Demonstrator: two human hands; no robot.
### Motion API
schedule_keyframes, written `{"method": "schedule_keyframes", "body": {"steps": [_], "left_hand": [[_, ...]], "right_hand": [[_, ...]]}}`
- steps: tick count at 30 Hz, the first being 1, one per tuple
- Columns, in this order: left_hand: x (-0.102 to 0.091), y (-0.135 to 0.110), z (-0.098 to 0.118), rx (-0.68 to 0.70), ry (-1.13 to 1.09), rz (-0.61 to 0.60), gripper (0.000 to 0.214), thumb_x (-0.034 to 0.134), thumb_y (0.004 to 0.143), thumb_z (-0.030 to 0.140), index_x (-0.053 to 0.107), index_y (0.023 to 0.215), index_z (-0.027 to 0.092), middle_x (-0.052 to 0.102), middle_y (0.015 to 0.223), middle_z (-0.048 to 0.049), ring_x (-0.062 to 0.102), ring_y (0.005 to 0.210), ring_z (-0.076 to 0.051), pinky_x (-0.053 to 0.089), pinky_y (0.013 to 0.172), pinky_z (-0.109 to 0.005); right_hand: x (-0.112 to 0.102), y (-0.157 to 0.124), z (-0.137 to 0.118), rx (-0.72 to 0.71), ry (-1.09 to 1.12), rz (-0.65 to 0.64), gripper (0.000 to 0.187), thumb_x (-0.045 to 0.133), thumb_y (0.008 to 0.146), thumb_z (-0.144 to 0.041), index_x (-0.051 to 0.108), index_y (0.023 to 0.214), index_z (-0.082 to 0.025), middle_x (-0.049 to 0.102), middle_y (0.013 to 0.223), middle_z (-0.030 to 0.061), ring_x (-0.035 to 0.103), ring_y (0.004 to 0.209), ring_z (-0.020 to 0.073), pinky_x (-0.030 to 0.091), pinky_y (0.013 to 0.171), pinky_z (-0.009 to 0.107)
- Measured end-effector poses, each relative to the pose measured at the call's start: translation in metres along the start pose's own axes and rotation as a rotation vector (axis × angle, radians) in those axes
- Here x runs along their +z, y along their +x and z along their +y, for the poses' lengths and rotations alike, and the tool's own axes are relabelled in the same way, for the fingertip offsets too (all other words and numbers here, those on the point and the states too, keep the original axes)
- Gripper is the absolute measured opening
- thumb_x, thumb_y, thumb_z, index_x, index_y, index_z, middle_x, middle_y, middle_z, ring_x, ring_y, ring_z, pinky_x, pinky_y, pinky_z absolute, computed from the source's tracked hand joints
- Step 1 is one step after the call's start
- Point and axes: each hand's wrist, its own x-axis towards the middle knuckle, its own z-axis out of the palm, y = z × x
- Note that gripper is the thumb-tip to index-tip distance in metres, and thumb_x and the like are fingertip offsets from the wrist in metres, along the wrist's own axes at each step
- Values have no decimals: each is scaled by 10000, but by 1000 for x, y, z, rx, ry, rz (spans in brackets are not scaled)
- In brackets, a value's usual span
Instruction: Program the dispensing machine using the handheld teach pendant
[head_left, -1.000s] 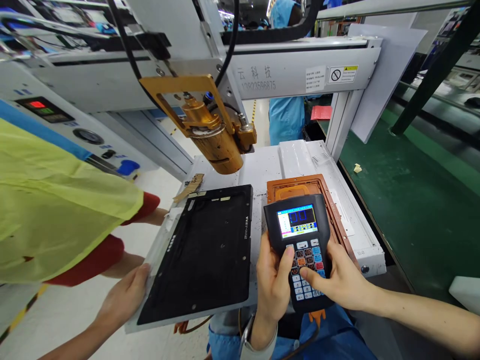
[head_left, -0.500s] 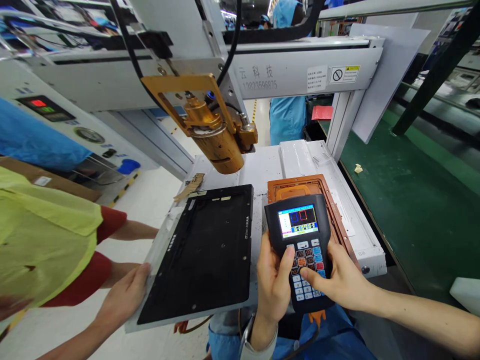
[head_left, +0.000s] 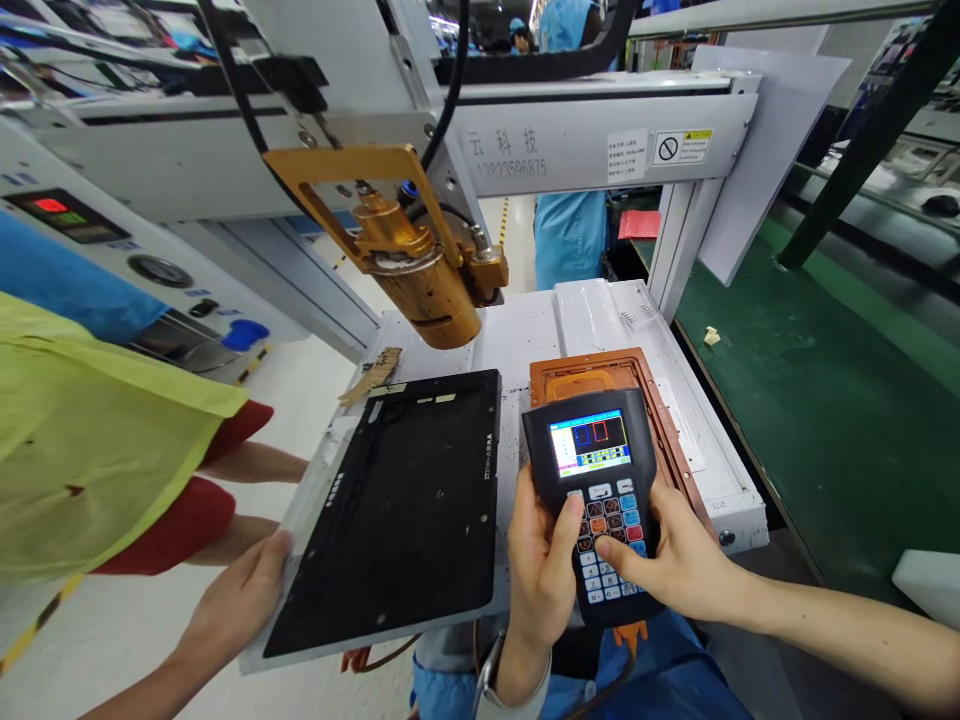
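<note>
Over the bed's (head_left: 525, 345) near edge, I held the pendant (head_left: 592, 445) in my left hand (head_left: 541, 580), fingers wrapped behind it and thumb pressed on the keypad. My right hand (head_left: 675, 565) cupped its other side, fingers curled and one fingertip on the keys. At the near-left corner, a co-worker's hand (head_left: 236, 605) touched the edge under the black plate (head_left: 397, 510). Just beyond the pendant lay an orange frame (head_left: 581, 383). Over the far part hung the gold head (head_left: 431, 290).

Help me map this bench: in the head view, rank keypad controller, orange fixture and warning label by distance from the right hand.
1. Keypad controller, held by the right hand.
2. Orange fixture, just behind.
3. Warning label, up on the gantry beam.
</note>
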Motion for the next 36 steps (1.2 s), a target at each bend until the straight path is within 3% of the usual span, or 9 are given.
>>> {"method": "schedule_keyframes", "body": {"steps": [8,36], "left_hand": [[0,-3,-2,19,-23,-27,459,699,1053,434,596,1459,245,738,1372,-96,739,1221,-292,632,1023,-392],[0,-4,-1,-16,-58,-19,475,716,1033,450,598,1441,238,750,1349,-115,756,1200,-318,644,1017,-426]], "right_hand": [[1,0,8,9,2,3,305,782,919,-328,693,1187,-212,821,1000,59,801,912,264,686,806,410],[0,-1,6,1,-17,6,293,783,918,-299,698,1188,-221,830,1002,45,804,880,245,675,775,364]]}}
